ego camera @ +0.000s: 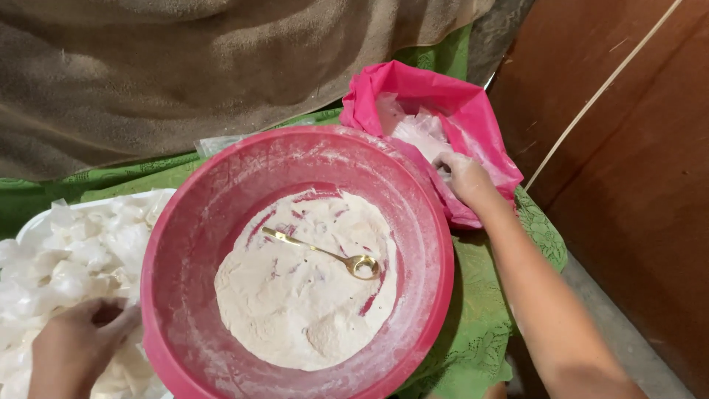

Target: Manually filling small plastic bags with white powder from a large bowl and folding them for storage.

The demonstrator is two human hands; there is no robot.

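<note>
A large pink basin stands in the middle, holding white flour with a gold spoon lying on top. My right hand, dusted with flour, reaches into a pink plastic bag behind the basin on the right and touches the clear small bags inside it; whether it grips one is hidden. My left hand rests at the lower left on a pile of filled clear packets heaped in a white tray, fingers curled on them.
A green lace cloth covers the surface under everything. A brown blanket lies behind. A brown wooden panel stands at the right, with grey floor below it.
</note>
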